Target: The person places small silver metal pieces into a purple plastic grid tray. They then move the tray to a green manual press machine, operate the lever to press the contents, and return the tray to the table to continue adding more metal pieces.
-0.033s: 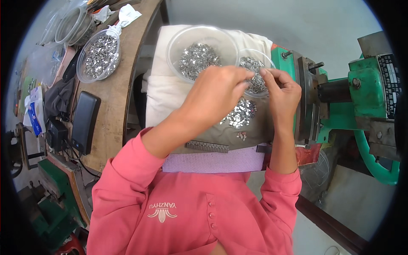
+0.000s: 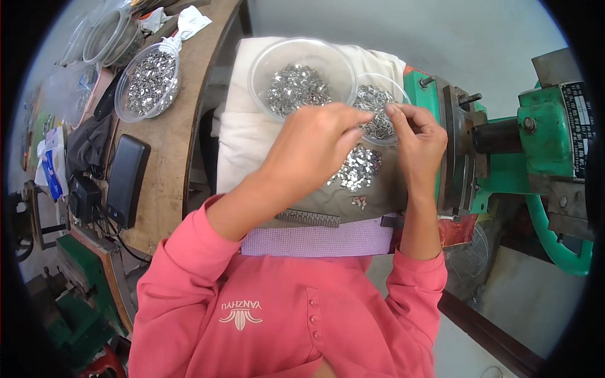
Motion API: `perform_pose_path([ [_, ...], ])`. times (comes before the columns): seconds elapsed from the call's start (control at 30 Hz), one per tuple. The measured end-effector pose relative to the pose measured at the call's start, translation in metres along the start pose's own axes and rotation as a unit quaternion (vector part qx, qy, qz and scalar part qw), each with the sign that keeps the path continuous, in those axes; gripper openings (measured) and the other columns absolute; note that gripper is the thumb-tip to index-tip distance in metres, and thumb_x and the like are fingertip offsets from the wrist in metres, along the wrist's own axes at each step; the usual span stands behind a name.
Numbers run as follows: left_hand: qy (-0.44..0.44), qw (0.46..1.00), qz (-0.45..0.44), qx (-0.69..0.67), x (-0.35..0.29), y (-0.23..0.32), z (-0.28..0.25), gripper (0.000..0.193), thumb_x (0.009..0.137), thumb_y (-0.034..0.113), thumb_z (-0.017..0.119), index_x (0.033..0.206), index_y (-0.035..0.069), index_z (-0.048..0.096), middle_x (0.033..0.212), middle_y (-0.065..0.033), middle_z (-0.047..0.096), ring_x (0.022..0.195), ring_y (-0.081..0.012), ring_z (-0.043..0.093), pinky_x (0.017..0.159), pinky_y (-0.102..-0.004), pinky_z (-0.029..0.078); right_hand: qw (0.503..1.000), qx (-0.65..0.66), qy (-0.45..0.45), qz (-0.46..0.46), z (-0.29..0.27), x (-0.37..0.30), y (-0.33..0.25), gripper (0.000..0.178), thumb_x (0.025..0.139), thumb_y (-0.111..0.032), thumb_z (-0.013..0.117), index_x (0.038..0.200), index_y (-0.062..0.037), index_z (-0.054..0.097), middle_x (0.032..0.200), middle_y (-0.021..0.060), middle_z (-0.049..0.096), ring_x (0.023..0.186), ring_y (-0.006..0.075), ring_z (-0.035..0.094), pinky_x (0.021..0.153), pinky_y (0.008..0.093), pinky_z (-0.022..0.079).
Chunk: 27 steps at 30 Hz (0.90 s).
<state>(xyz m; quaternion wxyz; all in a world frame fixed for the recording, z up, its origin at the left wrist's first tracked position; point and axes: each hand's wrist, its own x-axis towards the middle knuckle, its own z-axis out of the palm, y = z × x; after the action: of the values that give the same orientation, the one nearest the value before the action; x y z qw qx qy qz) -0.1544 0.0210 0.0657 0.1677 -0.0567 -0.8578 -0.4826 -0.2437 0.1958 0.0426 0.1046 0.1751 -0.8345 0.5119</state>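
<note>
Over the cloth-covered work surface my left hand (image 2: 315,140) is closed in a pinch, its fingertips pointing right. Facing it, a short gap away, my right hand (image 2: 419,133) pinches thumb against fingers. Whatever either pinch holds is too small to make out. Behind the fingertips stands a clear tub of small bent metal pieces (image 2: 376,107). A larger clear tub (image 2: 258,94) with similar shiny pieces is behind my left hand. Below the fingers lies a loose pile of small silvery metal pieces (image 2: 357,169), with a few reddish bits (image 2: 359,201) nearer me.
A toothed dark metal strip (image 2: 309,218) lies by the purple woven mat (image 2: 315,238) at the near edge. Close on the right stands a green machine (image 2: 504,157). The wooden table (image 2: 157,189) on the left bears another tub of metal pieces (image 2: 150,85) and a black case (image 2: 128,181).
My left hand has drawn slightly left and toward me, widening the gap to my right fingertips. My right hand has hardly moved.
</note>
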Motion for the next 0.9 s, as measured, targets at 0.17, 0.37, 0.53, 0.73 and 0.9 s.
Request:
perform_pose_path([
  [0.17,0.002,0.999,-0.018,-0.03,-0.068,-0.003,-0.026,0.021,0.084,-0.004,0.068,0.105,-0.001,0.073,0.094,-0.015,0.072,0.08,-0.0252,0.07,0.07,-0.0321,0.054,0.989,-0.143,-0.034,-0.029,0.001,-0.007,-0.003,0.014,0.084,-0.019,0.078,0.088,-0.0056,0.077,0.078,0.0101,0.069,0.066,0.0227,0.064,0.064,0.0337,0.049],
  [0.37,0.002,0.998,-0.052,0.02,-0.129,-0.014,-0.032,0.022,0.078,-0.005,0.072,0.099,0.0,0.073,0.094,-0.0125,0.071,0.083,-0.025,0.067,0.072,-0.0321,0.053,0.993,-0.101,-0.052,-0.029,0.001,-0.009,-0.009,0.011,0.082,-0.013,0.078,0.088,-0.0034,0.077,0.076,0.0089,0.068,0.068,0.0198,0.063,0.064,0.0322,0.048],
  [0.53,-0.017,0.997,-0.045,0.064,-0.152,-0.02,-0.028,0.028,0.073,0.001,0.078,0.1,0.003,0.072,0.103,-0.0111,0.07,0.094,-0.0283,0.065,0.081,-0.0368,0.051,0.989,0.003,-0.145,-0.019,-0.001,-0.05,-0.031,0.007,0.078,-0.005,0.078,0.085,-0.0029,0.077,0.074,0.007,0.066,0.072,0.0188,0.058,0.068,0.0318,0.045],
  [0.73,-0.08,0.991,-0.012,0.111,-0.149,-0.022,-0.025,0.033,0.075,0.016,0.079,0.105,0.007,0.07,0.11,-0.0057,0.064,0.104,-0.0264,0.058,0.086,-0.0383,0.044,0.969,-0.065,-0.202,-0.125,0.025,-0.101,-0.026,0.011,0.071,-0.008,0.082,0.08,-0.0102,0.076,0.075,0.0012,0.062,0.078,0.0222,0.054,0.072,0.0345,0.043],
  [0.9,-0.084,0.99,-0.009,0.111,-0.145,-0.026,-0.024,0.033,0.071,0.015,0.081,0.101,0.008,0.069,0.106,-0.0049,0.066,0.099,-0.0273,0.059,0.086,-0.0395,0.044,0.957,-0.129,-0.197,-0.171,0.03,-0.109,-0.026,0.012,0.071,-0.011,0.082,0.081,-0.0142,0.076,0.076,-0.0032,0.059,0.082,0.0217,0.053,0.074,0.0357,0.039],
])
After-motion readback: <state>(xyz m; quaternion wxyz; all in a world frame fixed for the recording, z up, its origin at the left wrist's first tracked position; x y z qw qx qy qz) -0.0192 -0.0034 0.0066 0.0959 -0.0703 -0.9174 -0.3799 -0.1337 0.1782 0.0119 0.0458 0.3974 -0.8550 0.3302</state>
